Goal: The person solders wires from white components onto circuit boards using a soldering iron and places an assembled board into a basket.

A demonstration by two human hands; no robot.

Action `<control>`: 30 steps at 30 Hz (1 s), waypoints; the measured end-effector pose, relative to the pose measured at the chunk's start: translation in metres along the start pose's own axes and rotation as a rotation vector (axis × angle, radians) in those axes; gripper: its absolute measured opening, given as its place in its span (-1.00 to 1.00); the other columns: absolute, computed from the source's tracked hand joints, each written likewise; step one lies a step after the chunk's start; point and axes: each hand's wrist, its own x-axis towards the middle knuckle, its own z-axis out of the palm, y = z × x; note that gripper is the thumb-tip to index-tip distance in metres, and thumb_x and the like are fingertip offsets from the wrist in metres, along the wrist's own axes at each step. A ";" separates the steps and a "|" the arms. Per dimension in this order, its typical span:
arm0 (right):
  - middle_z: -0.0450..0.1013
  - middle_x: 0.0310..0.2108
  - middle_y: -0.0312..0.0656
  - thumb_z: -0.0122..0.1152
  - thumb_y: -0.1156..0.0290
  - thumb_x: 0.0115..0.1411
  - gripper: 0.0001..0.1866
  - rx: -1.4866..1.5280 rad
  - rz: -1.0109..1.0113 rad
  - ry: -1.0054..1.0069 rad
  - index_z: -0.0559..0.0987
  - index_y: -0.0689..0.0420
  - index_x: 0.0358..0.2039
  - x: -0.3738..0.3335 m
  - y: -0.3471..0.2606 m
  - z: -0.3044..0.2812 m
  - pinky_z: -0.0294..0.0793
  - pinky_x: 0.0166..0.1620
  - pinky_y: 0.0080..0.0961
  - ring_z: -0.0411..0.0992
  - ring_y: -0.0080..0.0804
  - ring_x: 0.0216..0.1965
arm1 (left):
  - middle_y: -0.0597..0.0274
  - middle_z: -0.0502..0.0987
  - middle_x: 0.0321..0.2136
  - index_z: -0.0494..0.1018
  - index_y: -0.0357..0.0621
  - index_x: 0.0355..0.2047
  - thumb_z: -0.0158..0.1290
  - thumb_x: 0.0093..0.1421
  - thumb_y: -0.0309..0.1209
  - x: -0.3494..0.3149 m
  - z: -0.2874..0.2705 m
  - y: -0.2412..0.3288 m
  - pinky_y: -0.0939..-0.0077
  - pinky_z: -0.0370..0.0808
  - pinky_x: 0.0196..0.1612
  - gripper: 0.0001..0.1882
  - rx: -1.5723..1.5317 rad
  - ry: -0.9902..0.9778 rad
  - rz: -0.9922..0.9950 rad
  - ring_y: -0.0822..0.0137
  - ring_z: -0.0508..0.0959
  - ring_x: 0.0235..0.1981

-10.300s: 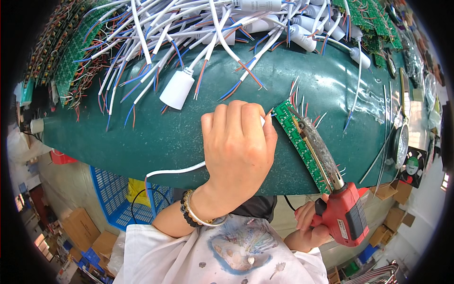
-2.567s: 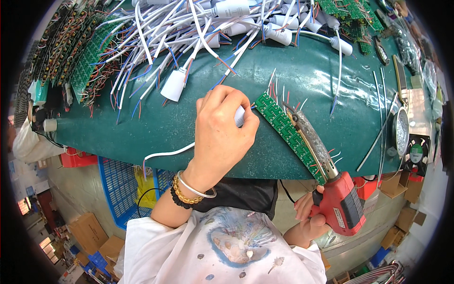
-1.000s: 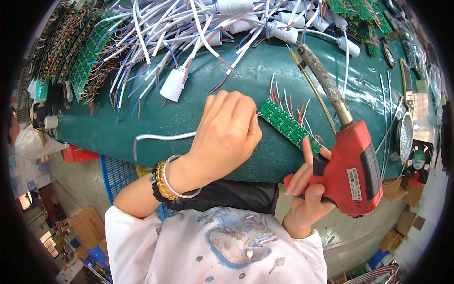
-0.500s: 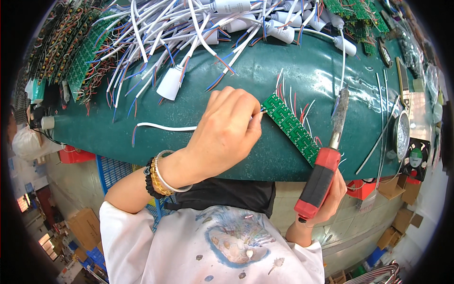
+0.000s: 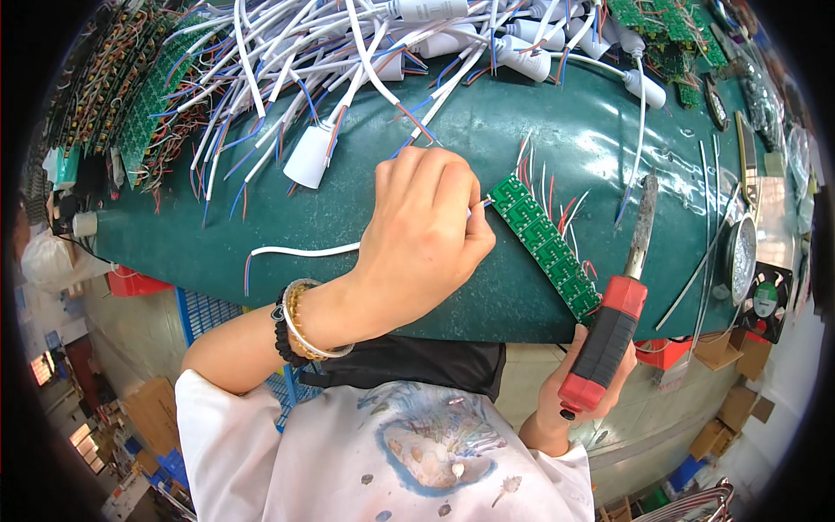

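Note:
My left hand (image 5: 424, 239), with bracelets at its wrist, is closed in a pinch on a white cable (image 5: 304, 252). The cable's free end trails left with thin blue and red wires bare of the sheath. From my fingertips a short wire end reaches the upper left corner of a green circuit board strip (image 5: 546, 248); whether it is joined there I cannot tell. Red and white wires stick out along the board's far side. My right hand (image 5: 557, 391) grips a soldering iron (image 5: 600, 355) by its red and black handle, metal tip pointing up and away from the board. Its thumb is by the board's lower end.
A heap of white lamp holders (image 5: 309, 157) with cables covers the far side of the green table (image 5: 348, 300). Stacked circuit boards (image 5: 165, 100) stand far left, more boards (image 5: 670, 35) far right. At right are a round metal dish (image 5: 742, 252) and a small fan (image 5: 767, 291).
The iron and right hand have shifted slightly right and nearer me, and the right thumb now shows by the board's lower end. My left hand has turned a little, still pinching the cable.

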 end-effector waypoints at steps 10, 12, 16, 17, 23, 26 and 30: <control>0.48 -0.18 0.04 0.20 0.59 0.11 -0.66 0.002 0.222 -0.100 0.42 0.41 -0.09 -0.004 0.000 -0.004 0.35 0.01 -0.31 0.46 -0.21 -0.15 | 0.15 0.38 -0.38 0.30 -0.21 -0.44 0.10 -0.15 -0.64 0.000 0.003 0.000 0.28 0.25 -0.23 -0.75 0.028 0.015 0.010 0.13 0.36 -0.31; 0.45 -0.08 0.01 0.21 0.56 0.09 -0.61 0.119 0.198 -0.103 0.43 0.37 -0.05 0.000 -0.001 -0.011 0.34 -0.02 -0.37 0.44 -0.21 -0.10 | 0.14 0.38 -0.38 0.29 -0.21 -0.44 0.10 -0.15 -0.64 -0.001 0.003 0.000 0.28 0.25 -0.23 -0.75 0.033 0.019 0.007 0.13 0.36 -0.31; 0.44 -0.16 0.02 0.14 0.30 0.17 -0.53 0.343 0.197 0.024 0.38 0.37 0.00 0.001 -0.006 -0.019 0.33 -0.17 -0.50 0.41 -0.30 -0.17 | 0.14 0.38 -0.39 0.29 -0.21 -0.44 0.09 -0.14 -0.64 -0.001 0.005 0.001 0.29 0.26 -0.24 -0.75 0.062 0.037 0.007 0.12 0.36 -0.32; 0.44 -0.23 0.03 0.11 0.21 0.21 -0.47 0.474 0.219 0.151 0.33 0.38 0.03 0.000 -0.006 -0.018 0.34 -0.22 -0.49 0.41 -0.32 -0.23 | 0.14 0.38 -0.39 0.29 -0.21 -0.44 0.09 -0.14 -0.64 -0.001 0.005 0.001 0.29 0.26 -0.24 -0.75 0.060 0.039 0.004 0.12 0.36 -0.32; 0.23 -0.86 -0.30 0.02 -0.23 0.13 -0.06 1.050 0.286 -0.047 0.17 0.52 0.07 -0.004 0.002 -0.026 0.28 -0.71 -0.59 0.19 -0.54 -0.86 | 0.14 0.36 -0.41 0.28 -0.22 -0.44 0.09 -0.16 -0.64 -0.001 0.005 0.000 0.29 0.26 -0.26 -0.74 0.067 0.028 0.011 0.13 0.35 -0.34; 0.23 -0.87 -0.30 0.07 -0.25 0.10 -0.14 1.090 0.371 -0.253 0.28 0.46 -0.08 -0.009 0.007 -0.024 0.26 -0.72 -0.58 0.19 -0.54 -0.87 | 0.14 0.36 -0.41 0.28 -0.22 -0.45 0.09 -0.16 -0.65 0.000 0.005 0.000 0.29 0.26 -0.26 -0.74 0.058 0.027 0.004 0.13 0.35 -0.34; 0.22 -0.86 -0.31 0.13 -0.21 0.09 -0.19 0.952 0.389 -0.280 0.33 0.44 -0.12 -0.018 0.010 -0.020 0.24 -0.73 -0.58 0.17 -0.55 -0.87 | 0.14 0.36 -0.41 0.28 -0.22 -0.45 0.09 -0.17 -0.66 0.000 0.005 0.000 0.29 0.26 -0.26 -0.73 0.047 0.025 0.006 0.13 0.35 -0.35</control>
